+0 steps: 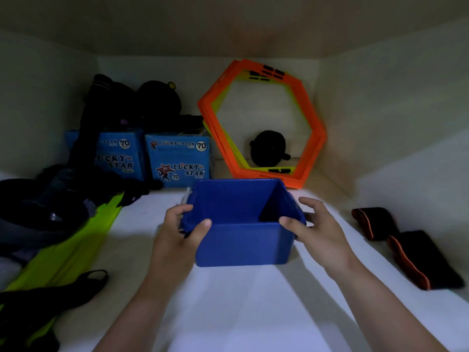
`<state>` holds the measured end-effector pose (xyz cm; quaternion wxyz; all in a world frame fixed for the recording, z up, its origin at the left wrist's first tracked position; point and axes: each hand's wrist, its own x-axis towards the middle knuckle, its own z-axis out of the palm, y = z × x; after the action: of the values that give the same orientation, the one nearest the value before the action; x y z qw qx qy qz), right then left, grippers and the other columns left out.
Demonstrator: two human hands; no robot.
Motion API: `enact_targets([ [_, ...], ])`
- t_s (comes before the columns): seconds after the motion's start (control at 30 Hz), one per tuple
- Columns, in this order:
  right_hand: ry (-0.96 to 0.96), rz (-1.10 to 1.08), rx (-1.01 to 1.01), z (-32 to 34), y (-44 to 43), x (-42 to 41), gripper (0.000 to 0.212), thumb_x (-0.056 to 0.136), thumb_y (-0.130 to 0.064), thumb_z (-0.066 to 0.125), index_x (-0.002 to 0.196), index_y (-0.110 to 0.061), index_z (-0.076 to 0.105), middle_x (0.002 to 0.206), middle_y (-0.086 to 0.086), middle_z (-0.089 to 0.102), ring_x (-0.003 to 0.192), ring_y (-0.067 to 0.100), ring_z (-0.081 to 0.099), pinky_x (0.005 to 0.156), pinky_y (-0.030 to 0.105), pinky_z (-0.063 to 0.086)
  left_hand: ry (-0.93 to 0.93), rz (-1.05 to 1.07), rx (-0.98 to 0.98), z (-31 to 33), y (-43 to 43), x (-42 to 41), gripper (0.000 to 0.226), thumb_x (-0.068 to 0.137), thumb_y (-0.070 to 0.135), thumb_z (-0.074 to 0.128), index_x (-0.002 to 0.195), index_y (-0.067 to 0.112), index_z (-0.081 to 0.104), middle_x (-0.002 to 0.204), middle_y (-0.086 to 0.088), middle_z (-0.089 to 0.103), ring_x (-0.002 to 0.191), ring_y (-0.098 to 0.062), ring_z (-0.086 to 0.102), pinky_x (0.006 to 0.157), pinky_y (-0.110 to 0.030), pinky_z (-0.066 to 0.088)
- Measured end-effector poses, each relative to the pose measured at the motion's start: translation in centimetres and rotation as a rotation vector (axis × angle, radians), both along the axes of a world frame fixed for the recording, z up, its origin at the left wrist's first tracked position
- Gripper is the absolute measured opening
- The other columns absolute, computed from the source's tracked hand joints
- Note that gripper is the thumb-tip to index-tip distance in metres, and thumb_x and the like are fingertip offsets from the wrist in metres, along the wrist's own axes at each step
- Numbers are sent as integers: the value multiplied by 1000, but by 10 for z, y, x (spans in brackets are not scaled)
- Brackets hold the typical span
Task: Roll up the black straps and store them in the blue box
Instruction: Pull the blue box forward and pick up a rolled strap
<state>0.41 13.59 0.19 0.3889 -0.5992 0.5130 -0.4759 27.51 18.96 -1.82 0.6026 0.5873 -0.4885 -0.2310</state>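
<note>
A blue box [241, 245] stands open on the white shelf [228, 301] in front of me, and nothing shows inside it. My left hand [181, 232] grips its left rim, thumb over the front edge. At the right rim, my right hand [314, 227] has its thumb on the front corner and its fingers spread beside the wall. Two black straps with orange edging lie flat at the right: one nearer the back [375, 222], one nearer me [426, 260]. A black strap loop [83, 283] lies at the lower left.
Two blue Lucky Star cartons [177, 158] stand at the back left with dark gear [157, 102] piled on them. Orange and yellow hexagon frames [312, 138] lean on the back wall around a black round object [269, 148]. Neon green strips [76, 245] and dark items fill the left side.
</note>
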Motion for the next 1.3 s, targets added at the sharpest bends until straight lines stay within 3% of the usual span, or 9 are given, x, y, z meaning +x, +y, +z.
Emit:
enact_targets([
  [0.2,29,-23,19,-1,40,-26,70,71,-51,82,132,-48,47,120,-19,65,95,5,72,94,42,56,46,30,-22,-2,49,-31,39,88,23,74,119,25,50,102,8,65,77,8,65,59,-10,51],
  [0.33,44,-17,-12,-3,70,-31,69,74,-49,82,133,-48,46,118,-23,62,86,-4,71,80,26,52,148,47,-32,0,82,-39,36,87,22,74,115,30,53,106,7,67,80,9,68,60,-7,50],
  [0.53,60,4,-28,-3,94,-32,66,73,-46,82,129,-50,48,113,-28,62,80,3,72,75,25,51,170,82,-30,-1,111,-43,48,68,43,76,112,38,55,114,6,70,95,-4,70,77,-25,52],
  [0.67,91,22,-18,0,95,-37,60,70,-49,82,121,-53,51,101,-24,69,78,11,75,84,36,56,29,150,7,-1,119,-40,58,68,56,82,118,39,57,124,11,61,110,-3,62,87,-26,50],
  [0.73,93,33,-12,0,95,-39,65,66,-58,82,122,-53,51,113,-22,67,80,13,76,90,43,56,-117,221,19,2,122,-39,56,71,52,82,120,40,56,129,10,49,114,-5,56,94,-26,44],
  [0.87,98,9,-22,3,92,-46,79,52,-77,75,124,-55,52,117,-16,64,100,9,73,98,47,53,-292,279,-32,22,120,-45,45,81,34,75,120,40,54,123,11,44,103,7,47,81,-8,37],
  [0.93,94,-3,-36,8,91,-52,78,53,-77,76,124,-54,53,110,-18,64,106,8,70,100,48,52,-330,249,-59,36,112,-53,44,80,38,73,119,39,54,123,12,46,103,17,45,79,-5,36],
  [1.2,134,-136,-91,30,86,-103,68,67,-63,80,127,-46,55,128,-14,63,98,-11,65,100,41,53,-368,-73,-99,77,65,-135,40,84,47,69,122,40,57,122,21,48,117,-4,49,98,-29,42],
  [1.3,165,-238,-131,32,85,-136,49,72,-54,81,116,-45,60,117,-22,66,99,-18,61,93,24,52,-389,-200,-99,81,47,-180,44,85,48,68,127,40,56,127,24,45,121,1,45,98,-24,37],
])
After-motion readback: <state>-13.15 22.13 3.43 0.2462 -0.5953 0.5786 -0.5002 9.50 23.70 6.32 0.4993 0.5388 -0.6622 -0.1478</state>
